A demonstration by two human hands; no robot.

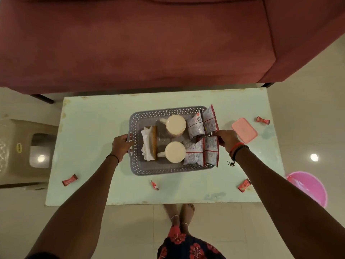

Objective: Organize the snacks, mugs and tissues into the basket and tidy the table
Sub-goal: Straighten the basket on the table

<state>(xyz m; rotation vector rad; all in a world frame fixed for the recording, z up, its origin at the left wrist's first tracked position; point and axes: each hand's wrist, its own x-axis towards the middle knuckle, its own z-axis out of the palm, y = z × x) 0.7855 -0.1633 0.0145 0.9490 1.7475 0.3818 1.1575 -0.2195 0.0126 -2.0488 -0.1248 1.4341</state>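
A grey perforated plastic basket [168, 170] sits mid-table [89, 128], holding two round cream mugs [175, 124], white tissues [147, 146] in a wooden holder and four crinkly foil snack packets [196, 126] at its right end. The left hand [122, 145] curls around the left handle; the right hand [226, 138] grips the right rim beside the packets. Small red wrappers [70, 180] and a pink lid [244, 130] lie loose on the glossy tabletop.

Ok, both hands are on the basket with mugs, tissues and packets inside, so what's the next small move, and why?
Probably let go with the right hand and pick up the red wrapper near it. Four wrappers lie loose on the table, while the basket already holds both mugs, tissues and packets.
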